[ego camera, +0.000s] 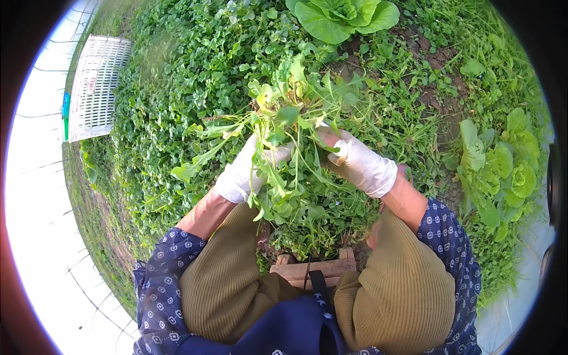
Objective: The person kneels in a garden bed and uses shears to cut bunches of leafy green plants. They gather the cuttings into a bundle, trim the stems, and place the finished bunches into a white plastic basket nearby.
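Observation:
A bunch of uprooted leafy greens (284,184), some leaves yellowed, is held up above the ground in front of my knees. Its roots and stems spread toward the top, and long leaves hang down. My left hand (248,171), in a thin white glove, is closed around the stems from the left. At the bunch's right side is my right hand (357,164), also gloved, with a bare finger or thumb showing past the glove. A small pale pointed thing (322,124) shows at its fingertips; I cannot tell what it is. Leaves hide the right fingertips.
Low weeds and greens (186,88) cover the ground around me. A leafy cabbage-like head (341,17) grows ahead, and more leafy heads (501,164) stand at right. A white plastic crate (100,88) lies at left by pale sheeting (35,177). A low wooden stool (313,270) is beneath me.

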A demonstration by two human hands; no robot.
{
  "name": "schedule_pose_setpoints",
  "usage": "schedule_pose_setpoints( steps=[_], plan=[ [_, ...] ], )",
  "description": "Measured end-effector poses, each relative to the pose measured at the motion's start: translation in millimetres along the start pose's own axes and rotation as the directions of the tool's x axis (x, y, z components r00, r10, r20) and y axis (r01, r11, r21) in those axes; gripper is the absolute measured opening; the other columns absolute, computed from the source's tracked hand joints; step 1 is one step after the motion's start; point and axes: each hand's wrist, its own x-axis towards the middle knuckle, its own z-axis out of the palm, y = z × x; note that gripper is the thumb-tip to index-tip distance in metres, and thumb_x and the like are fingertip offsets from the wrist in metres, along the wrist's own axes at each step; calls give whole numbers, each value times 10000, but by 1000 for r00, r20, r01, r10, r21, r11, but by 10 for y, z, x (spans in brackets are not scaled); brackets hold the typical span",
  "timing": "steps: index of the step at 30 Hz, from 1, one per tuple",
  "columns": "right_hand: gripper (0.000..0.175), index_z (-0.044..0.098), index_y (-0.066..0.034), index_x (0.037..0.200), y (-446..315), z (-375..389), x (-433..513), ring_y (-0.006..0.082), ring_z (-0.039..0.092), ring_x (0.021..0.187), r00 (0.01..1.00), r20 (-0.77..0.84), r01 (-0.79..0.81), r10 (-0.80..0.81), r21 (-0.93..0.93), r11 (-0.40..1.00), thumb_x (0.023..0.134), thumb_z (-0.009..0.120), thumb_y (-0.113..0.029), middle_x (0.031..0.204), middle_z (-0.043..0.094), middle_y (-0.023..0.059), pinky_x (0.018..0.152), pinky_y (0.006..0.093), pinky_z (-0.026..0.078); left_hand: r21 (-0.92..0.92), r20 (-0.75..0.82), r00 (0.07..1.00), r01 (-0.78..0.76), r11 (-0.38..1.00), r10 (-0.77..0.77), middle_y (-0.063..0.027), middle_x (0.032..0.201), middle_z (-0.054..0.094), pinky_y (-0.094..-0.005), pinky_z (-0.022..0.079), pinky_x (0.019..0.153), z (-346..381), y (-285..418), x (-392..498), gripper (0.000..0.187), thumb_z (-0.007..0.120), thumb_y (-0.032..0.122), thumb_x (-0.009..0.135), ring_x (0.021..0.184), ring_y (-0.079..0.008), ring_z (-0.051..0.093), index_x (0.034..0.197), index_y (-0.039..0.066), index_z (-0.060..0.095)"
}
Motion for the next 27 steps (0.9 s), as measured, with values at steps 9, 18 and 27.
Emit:
schedule_pose_setpoints(
  steps=[9,18,27],
  plan=[
    [568,554,-41,1397,72,-74,102,103,596,1033,983,178,46,-38,-41,998,876,749,-154,1188,686,36,792,242,485,99,-130,987,-84,992,97,-71,1124,694,-278,559,801,204,-75,50,464,739,62,906,951,-127,668,1314,-3,528],
    [520,648,-37,1281,-89,104,-28,115,541,891,946,292,204,-140,-201,958,932,736,-413,1133,665,9,793,279,448,400,-142,963,-155,903,228,-66,1033,684,-294,540,748,280,-241,121,379,632,35,946,874,-132,635,1308,8,523],
    [625,541,-103,1445,-82,-42,-48,185,545,1134,945,317,210,-79,-405,890,988,592,-526,1294,604,80,1023,317,397,286,-86,931,-319,904,356,-27,1028,635,-293,505,728,259,-389,134,225,532,91,1032,872,-113,587,1247,30,555]
  ],
)
